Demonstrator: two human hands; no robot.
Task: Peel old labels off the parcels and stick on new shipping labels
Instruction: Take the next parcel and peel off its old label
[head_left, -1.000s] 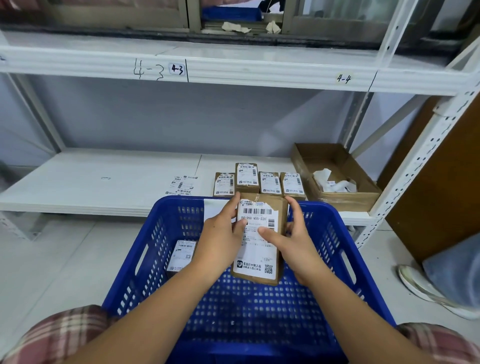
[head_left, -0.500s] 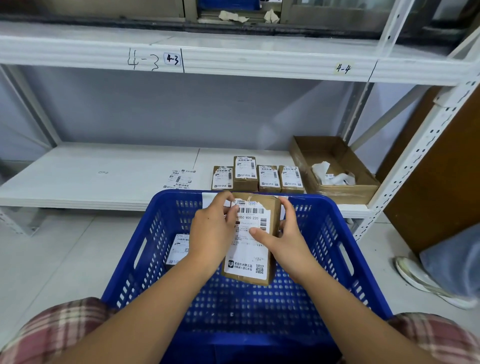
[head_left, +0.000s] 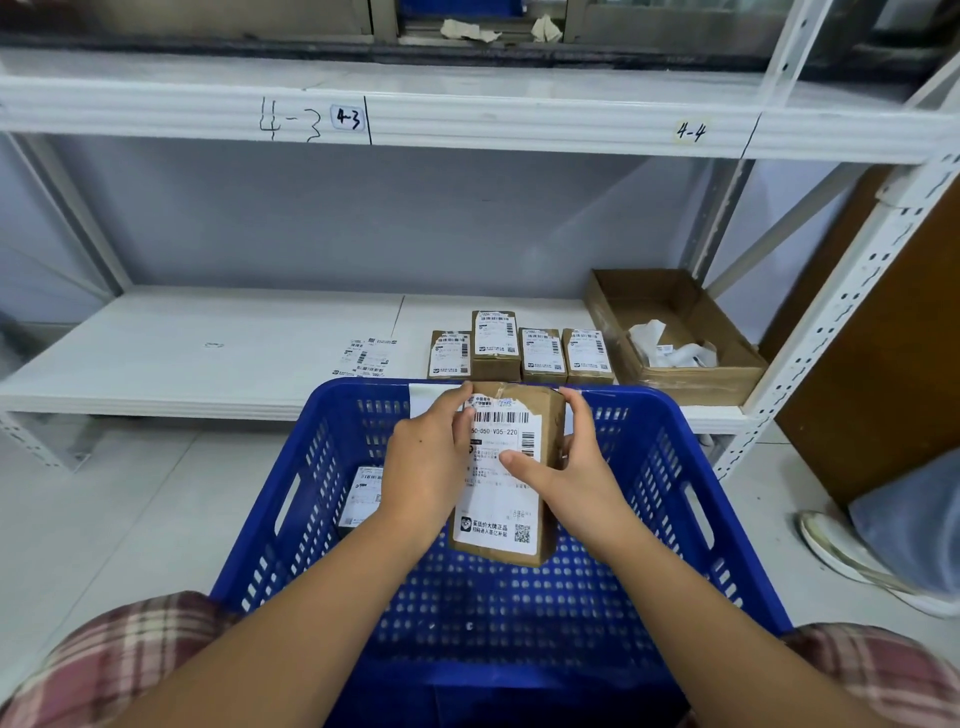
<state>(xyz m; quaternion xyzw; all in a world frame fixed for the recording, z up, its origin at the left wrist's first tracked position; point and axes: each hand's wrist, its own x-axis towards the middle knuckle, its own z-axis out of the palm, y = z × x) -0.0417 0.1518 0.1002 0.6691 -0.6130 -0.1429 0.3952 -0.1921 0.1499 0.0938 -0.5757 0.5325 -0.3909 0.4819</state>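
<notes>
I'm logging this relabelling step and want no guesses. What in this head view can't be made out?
- Held parcel: the label's left edge lies under the left hand, so any peeling is hidden.
- Parcel in the blue basket: this second parcel is partly behind the left wrist.
- Four parcels on the shelf: print too small to read.
- Cardboard tray: the white scraps cannot be identified.
- Right hand: its fingertips sit behind the parcel.
</notes>
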